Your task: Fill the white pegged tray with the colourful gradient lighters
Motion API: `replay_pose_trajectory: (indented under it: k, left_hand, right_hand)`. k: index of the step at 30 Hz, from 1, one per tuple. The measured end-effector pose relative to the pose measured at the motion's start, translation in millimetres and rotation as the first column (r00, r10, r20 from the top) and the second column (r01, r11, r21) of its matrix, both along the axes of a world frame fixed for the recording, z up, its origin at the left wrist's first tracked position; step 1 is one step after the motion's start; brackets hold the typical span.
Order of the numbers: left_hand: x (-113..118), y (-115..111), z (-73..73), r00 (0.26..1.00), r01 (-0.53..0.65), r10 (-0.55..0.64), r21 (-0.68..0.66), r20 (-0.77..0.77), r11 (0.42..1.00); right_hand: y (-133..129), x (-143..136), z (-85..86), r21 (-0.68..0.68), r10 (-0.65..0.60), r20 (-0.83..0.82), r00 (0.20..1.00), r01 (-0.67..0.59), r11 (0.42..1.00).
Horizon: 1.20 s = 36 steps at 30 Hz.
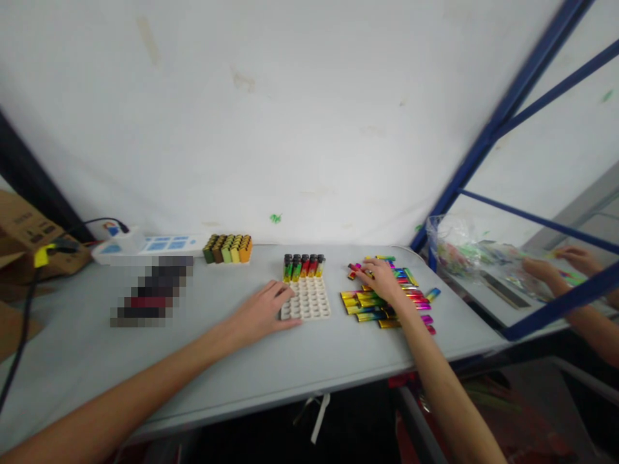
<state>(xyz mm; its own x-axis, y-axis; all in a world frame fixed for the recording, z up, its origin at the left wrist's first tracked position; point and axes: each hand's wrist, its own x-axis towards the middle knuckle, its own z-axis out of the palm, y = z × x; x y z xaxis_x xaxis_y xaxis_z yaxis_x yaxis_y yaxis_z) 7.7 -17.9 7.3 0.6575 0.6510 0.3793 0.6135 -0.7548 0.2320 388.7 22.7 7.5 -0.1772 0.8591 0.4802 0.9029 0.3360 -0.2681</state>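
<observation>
My left hand (pixel 265 309) rests at the left edge of a white tray (pixel 312 301) with rows of holes. Its fingers are spread, with the thumb by the near left corner. Lighters (pixel 304 265) with black tops and green, red and yellow bodies stand upright in the tray's far rows. My right hand (pixel 381 278) is bent over the far left part of a pile of shiny multicoloured lighter sleeves (pixel 367 301). Its fingertips close around a small dark red piece (pixel 354 266), which looks like one of these sleeves, though the fingers partly cover it.
A block of green, brown and orange lighter-like pieces (pixel 227 249) stands near the wall beside a white power strip (pixel 164 245). A blurred dark object (pixel 155 290) lies at left, near a cardboard box (pixel 39 225). Blue metal bars (pixel 464 161) separate another person's hands (pixel 546 270) at right.
</observation>
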Motion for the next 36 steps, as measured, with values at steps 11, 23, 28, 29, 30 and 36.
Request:
replay_pose_trajectory:
  k: [11, 23, 28, 29, 30, 36]
  left_hand:
    - [1, -3, 4.5, 1.0, -0.004, 0.003, -0.022, -0.03, 1.0]
    - [2, -2, 2.6, 0.999, -0.004, 0.004, -0.009, -0.042, 1.0]
    - [2, -3, 4.8, 0.997, -0.014, 0.013, -0.007, -0.072, 1.0]
    - [2, -3, 4.7, 0.998, -0.016, 0.015, -0.008, -0.069, 1.0]
    - [2, -3, 4.6, 0.998, -0.016, 0.015, -0.011, -0.066, 1.0]
    - [2, -4, 4.7, 0.998, -0.003, 0.002, -0.012, -0.065, 1.0]
  right_hand:
    - [2, -87, 63.7, 0.014, 0.367, -0.427, 0.826, -0.4, 0.916]
    - [-1, -108, 36.5, 0.113, 0.43, -0.323, 0.843, -0.416, 0.902]
    - [1, -109, 29.7, 0.083, 0.376, -0.341, 0.862, -0.37, 0.925]
    - [1, -110, 29.3, 0.075, 0.37, -0.349, 0.861, -0.368, 0.927]
    - [0, -112, 29.2, 0.063, 0.365, -0.356, 0.86, -0.368, 0.928]
    - [-7, -123, 29.8, -0.028, 0.376, -0.386, 0.842, -0.418, 0.908]
